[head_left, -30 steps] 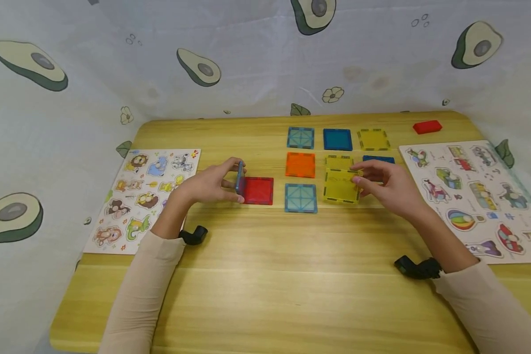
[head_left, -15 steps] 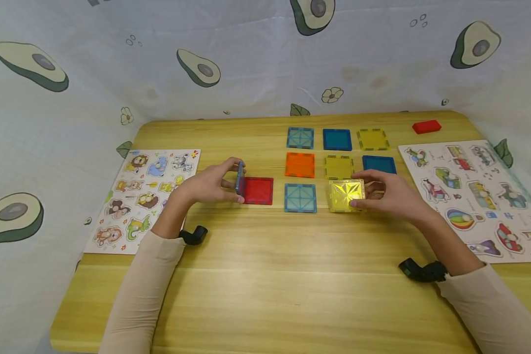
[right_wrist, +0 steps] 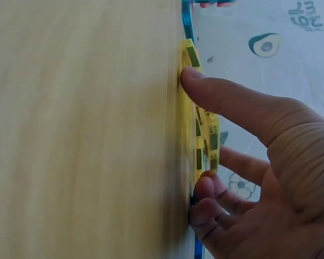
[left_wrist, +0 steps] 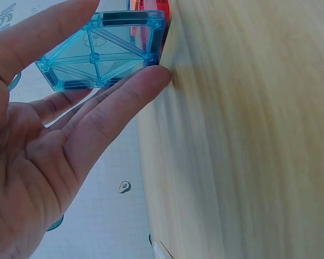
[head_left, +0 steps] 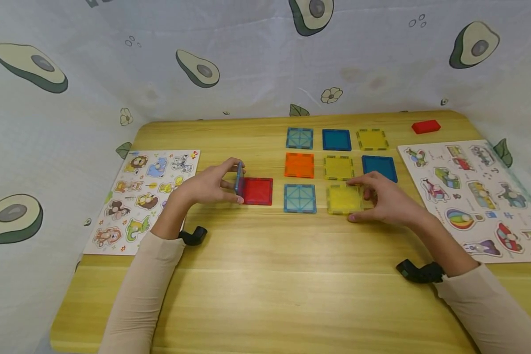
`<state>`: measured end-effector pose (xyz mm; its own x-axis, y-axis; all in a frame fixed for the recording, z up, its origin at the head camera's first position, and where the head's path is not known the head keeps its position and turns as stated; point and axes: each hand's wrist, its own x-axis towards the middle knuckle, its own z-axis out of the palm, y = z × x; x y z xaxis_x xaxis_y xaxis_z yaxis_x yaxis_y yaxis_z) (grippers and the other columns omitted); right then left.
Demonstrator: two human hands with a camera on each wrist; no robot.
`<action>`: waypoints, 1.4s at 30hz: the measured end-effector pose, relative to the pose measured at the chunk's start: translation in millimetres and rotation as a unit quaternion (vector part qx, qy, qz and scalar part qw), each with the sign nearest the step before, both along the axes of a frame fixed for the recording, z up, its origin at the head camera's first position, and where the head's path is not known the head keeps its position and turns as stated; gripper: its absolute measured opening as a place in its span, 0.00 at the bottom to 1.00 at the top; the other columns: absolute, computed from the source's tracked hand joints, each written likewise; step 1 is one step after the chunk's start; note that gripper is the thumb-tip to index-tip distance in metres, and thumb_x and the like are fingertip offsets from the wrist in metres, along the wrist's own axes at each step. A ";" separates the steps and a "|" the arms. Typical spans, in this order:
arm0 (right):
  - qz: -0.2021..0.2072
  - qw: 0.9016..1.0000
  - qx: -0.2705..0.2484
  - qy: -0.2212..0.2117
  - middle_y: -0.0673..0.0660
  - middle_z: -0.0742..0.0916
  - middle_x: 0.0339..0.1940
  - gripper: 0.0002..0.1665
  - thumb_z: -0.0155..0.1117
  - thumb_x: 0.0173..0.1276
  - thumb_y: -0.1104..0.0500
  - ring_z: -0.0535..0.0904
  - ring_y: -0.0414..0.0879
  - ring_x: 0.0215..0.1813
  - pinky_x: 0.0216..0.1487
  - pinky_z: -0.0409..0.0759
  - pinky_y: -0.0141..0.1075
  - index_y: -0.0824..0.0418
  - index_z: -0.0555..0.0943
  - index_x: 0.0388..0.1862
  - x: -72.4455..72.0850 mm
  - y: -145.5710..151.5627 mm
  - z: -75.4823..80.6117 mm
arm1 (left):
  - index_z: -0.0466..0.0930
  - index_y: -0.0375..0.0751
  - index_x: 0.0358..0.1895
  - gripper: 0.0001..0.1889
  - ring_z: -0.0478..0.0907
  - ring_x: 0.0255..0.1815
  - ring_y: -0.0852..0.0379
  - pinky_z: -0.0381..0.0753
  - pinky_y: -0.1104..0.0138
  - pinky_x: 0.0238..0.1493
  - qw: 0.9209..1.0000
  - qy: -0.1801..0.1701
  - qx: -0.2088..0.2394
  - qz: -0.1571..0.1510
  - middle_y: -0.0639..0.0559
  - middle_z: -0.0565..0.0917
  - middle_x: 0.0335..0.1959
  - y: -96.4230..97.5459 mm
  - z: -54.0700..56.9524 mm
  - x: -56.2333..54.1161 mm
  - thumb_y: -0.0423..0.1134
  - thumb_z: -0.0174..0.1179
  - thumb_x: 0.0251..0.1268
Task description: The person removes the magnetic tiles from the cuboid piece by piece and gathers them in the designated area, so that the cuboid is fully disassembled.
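Observation:
On the left, my left hand holds a light blue magnetic tile by its edges, thumb and fingers on opposite sides. This tile stands upright along the left side of a flat red magnetic tile. My right hand grips a yellow magnetic tile at the front right of the tile group. Its thumb is at the near edge and its fingers are at the far side. Another yellow tile lies just behind, and a light blue tile lies to its left.
An orange tile, blue tiles and more square tiles lie flat in rows. An animal puzzle board is at the left, a second picture board at the right. A red block sits at the back right of the wooden table.
My right hand has brought the yellow tile toward me, off its overlap with the tile behind, and lowered it from a tilt to nearly flat. The left hand stays in place.

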<state>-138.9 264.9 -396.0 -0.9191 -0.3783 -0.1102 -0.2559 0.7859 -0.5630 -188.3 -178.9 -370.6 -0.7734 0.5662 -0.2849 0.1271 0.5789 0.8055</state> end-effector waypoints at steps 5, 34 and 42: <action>0.000 1.000 0.010 -0.008 0.60 0.72 0.48 0.52 0.85 0.52 0.42 0.67 0.50 0.44 0.41 0.65 0.40 0.59 0.75 0.73 -0.1 -2.1 -1.5 | 0.58 0.43 0.75 0.43 0.81 0.66 0.40 0.83 0.52 0.60 1.000 -0.002 0.003 0.001 0.41 0.65 0.78 -0.7 -1.3 0.1 0.37 0.75 0.61; 0.002 0.996 -0.085 0.025 0.61 0.81 0.63 0.39 0.74 0.68 0.45 0.77 0.55 0.57 0.55 0.81 0.50 0.59 0.74 0.72 -20.0 -57.6 16.8 | 0.59 0.44 0.74 0.43 0.81 0.66 0.41 0.83 0.53 0.61 1.000 -0.005 0.007 -0.004 0.43 0.66 0.78 -2.3 -1.6 -1.4 0.38 0.76 0.61; 0.040 0.994 -0.100 0.016 0.61 0.80 0.65 0.41 0.76 0.66 0.46 0.76 0.55 0.60 0.56 0.81 0.52 0.61 0.73 0.72 -33.2 -94.0 12.0 | 0.59 0.44 0.74 0.43 0.81 0.66 0.41 0.83 0.53 0.61 1.000 -0.006 0.006 -0.005 0.43 0.66 0.77 -2.5 -2.7 -2.4 0.38 0.76 0.60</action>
